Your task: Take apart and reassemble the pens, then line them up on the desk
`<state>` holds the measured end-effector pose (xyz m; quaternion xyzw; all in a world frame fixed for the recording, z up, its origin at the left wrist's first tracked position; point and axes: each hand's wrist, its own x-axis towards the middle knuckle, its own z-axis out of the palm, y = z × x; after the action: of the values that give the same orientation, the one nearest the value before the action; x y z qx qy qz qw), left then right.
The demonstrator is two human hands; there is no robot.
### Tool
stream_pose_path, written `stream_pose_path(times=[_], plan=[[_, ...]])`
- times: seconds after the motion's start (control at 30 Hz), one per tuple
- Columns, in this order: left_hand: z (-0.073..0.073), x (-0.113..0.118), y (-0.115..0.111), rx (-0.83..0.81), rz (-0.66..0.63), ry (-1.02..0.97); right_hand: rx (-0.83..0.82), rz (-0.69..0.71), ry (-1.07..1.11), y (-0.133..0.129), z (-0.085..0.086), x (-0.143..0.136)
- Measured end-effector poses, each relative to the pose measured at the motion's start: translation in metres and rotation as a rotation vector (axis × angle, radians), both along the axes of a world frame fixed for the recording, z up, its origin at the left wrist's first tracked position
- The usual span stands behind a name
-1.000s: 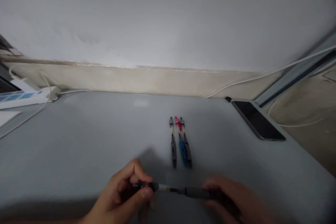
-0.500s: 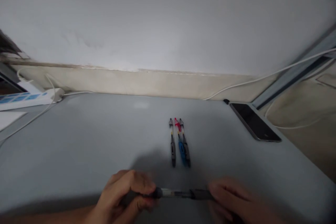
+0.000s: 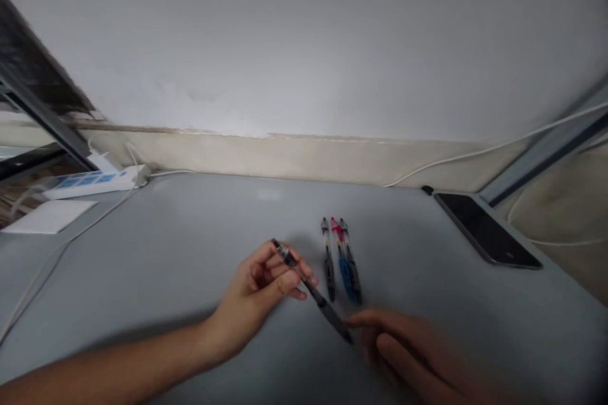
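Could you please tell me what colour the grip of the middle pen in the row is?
Blue, on the middle pen, seen in the head view.

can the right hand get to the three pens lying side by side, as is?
Probably yes. The right hand is empty, just below the three pens, with bare table between; only the pen held by the left hand slants nearby.

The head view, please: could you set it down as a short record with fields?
left hand: pinches a black pen, held slanted
right hand: fingertips near the pen's lower end; contact unclear
row of pens: three, side by side on the grey table
phone: flat, right edge
power strip: far left
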<state>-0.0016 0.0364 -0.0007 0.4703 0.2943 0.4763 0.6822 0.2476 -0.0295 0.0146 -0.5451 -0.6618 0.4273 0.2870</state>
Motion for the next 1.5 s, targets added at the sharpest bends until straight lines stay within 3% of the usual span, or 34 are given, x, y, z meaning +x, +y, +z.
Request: stream_pose_path(times=[0.2,0.47,0.77,1.23,1.5], plan=[[-0.002,0.0,0.008,0.008,0.078,0.034,-0.024,-0.028,0.049,-0.001,-0.015,0.0],[-0.005,0.0,0.009,-0.005,0.05,-0.001,0.017,-0.025,-0.025,0.001,-0.008,-0.004],[-0.013,0.001,0.009,-0.033,0.071,-0.024,-0.038,-0.022,-0.08,0.0,-0.019,0.002],[-0.008,0.001,0.01,-0.053,0.038,-0.018,-0.123,-0.006,-0.099,-0.001,-0.025,0.007],[-0.013,0.001,0.012,-0.049,0.062,-0.031,-0.078,-0.004,-0.083,0.0,-0.019,0.003]])
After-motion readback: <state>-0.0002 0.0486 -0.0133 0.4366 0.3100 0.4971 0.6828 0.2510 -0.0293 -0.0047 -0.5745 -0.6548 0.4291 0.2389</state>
